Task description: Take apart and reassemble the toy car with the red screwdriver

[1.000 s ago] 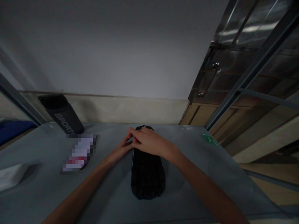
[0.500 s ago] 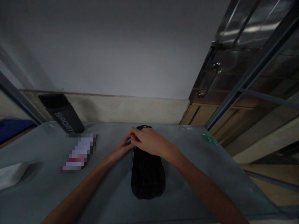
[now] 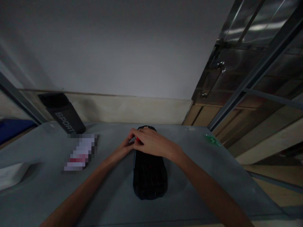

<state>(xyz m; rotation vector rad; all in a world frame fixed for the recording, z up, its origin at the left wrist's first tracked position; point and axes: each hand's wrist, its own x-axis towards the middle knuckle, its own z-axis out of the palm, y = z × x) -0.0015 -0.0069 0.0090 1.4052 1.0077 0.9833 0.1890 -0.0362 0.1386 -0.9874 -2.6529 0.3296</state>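
Black toy car (image 3: 150,175) lay on grey table (image 3: 113,195). Right hand (image 3: 151,142) curled over car's far end; left hand (image 3: 126,145), narrowly bent, met it at red piece (image 3: 137,139); couldn't tell which gripped.

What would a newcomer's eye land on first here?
Probably the black object, central on the table, with the left hand and right hand meeting at its far end and something red between them. Next, the dark SPORT bottle, back left, and the green item near the right edge.
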